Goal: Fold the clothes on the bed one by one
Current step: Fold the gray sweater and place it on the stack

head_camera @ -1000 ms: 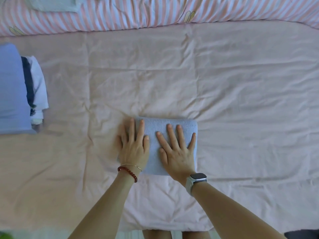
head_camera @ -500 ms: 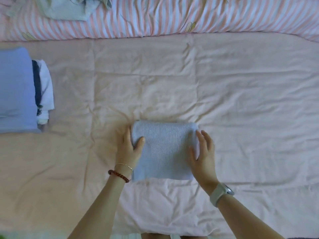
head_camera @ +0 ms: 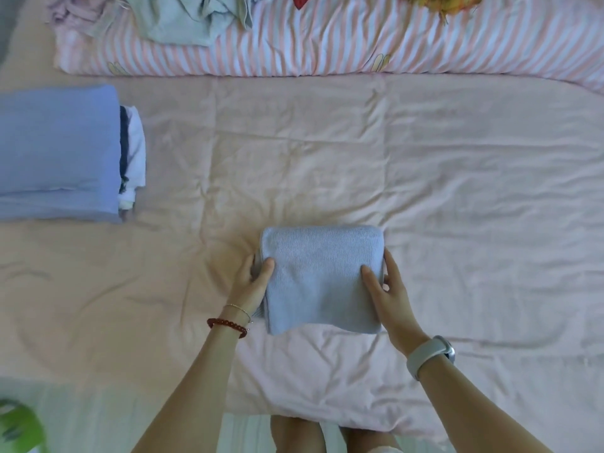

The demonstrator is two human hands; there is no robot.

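Both hands, left hand (head_camera: 253, 284) and right hand (head_camera: 389, 291), pinching the folded knit top (head_camera: 322, 276), probably bound for the folded stack (head_camera: 58, 152).

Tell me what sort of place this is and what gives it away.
Most likely a bedroom. A pink bed sheet fills the view, a striped quilt lies bunched along its far edge, and a stack of folded clothes sits to the left.

Both hands no longer press flat on top of the folded blue garment (head_camera: 322, 279); the left hand (head_camera: 253, 282) and right hand (head_camera: 389, 295) now grip its left and right edges, thumbs on top.
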